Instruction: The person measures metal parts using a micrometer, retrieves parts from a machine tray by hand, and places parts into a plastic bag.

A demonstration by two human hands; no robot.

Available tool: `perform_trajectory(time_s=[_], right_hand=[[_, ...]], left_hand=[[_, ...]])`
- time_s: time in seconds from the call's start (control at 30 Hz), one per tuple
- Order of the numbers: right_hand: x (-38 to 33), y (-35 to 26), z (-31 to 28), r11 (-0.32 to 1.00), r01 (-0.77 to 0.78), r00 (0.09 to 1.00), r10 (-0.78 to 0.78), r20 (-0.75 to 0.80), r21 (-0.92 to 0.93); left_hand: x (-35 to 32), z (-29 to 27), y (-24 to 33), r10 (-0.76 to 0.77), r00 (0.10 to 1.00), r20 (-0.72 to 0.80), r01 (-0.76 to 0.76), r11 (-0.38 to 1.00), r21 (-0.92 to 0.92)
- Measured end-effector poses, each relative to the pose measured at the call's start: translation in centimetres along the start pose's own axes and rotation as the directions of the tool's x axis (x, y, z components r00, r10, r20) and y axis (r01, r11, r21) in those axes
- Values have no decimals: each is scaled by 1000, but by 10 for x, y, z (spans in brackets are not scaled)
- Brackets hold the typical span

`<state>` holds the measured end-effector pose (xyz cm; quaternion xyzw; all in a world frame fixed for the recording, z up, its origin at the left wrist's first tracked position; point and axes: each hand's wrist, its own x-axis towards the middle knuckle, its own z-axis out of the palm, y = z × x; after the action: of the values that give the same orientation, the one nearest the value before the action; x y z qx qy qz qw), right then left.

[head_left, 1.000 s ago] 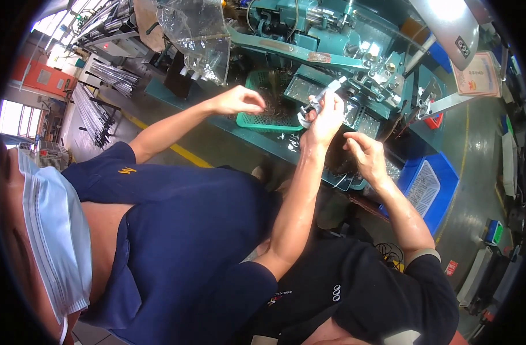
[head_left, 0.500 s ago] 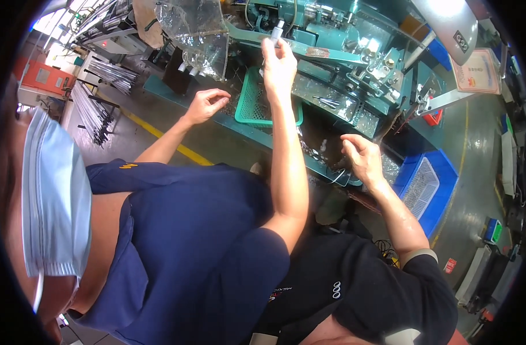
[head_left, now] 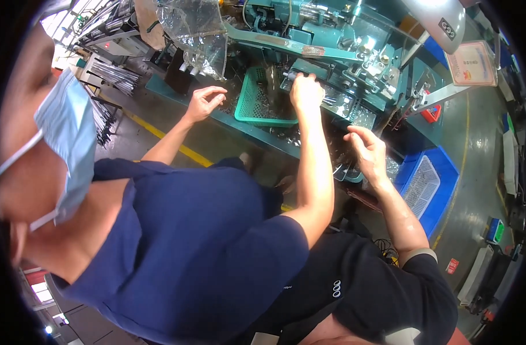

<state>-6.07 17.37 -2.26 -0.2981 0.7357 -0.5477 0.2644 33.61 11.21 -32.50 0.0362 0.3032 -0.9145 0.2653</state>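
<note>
One bare right hand [head_left: 371, 154]: half open, fingers loosely curled, tips toward the left, no visible object in it. Left hand out of view, state can't be told. Just far of the right hand: perforated metal tray [head_left: 363, 118], flat, shiny, long axis far-left to near-right. Slim metal rods [head_left: 330, 100] lie on it farther left. Co-worker's right hand [head_left: 308, 92] blocks the tray's left part; grey piece [head_left: 290, 75] at its fingertips, mostly covered. Left: green perforated plastic basket [head_left: 263, 121]. Right: blue plastic bin [head_left: 444, 167], white slotted basket [head_left: 422, 190] inside. Far: green metal machine [head_left: 332, 37], crinkled clear bag [head_left: 194, 34] to its left.
</note>
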Motion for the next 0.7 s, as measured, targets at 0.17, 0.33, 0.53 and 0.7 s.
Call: perform_trajectory(time_s=[0.17, 0.33, 0.53, 0.7], right_hand=[[-12, 3, -24, 960, 8, 1000, 1, -30, 279], [-33, 21, -66, 958, 86, 996, -74, -52, 275], [-62, 59, -148, 982, 61, 985, -30, -169, 179], [-87, 125, -227, 984, -158, 954, 172, -244, 78]], left_hand=[[-98, -95, 18, 211, 975, -67, -145, 839, 525], [-83, -87, -42, 786, 507, -354, 325, 206, 923], [-47, -58, -97, 842, 406, -355, 548, 87, 832], [-40, -68, -114, 836, 448, -317, 512, 51, 858]])
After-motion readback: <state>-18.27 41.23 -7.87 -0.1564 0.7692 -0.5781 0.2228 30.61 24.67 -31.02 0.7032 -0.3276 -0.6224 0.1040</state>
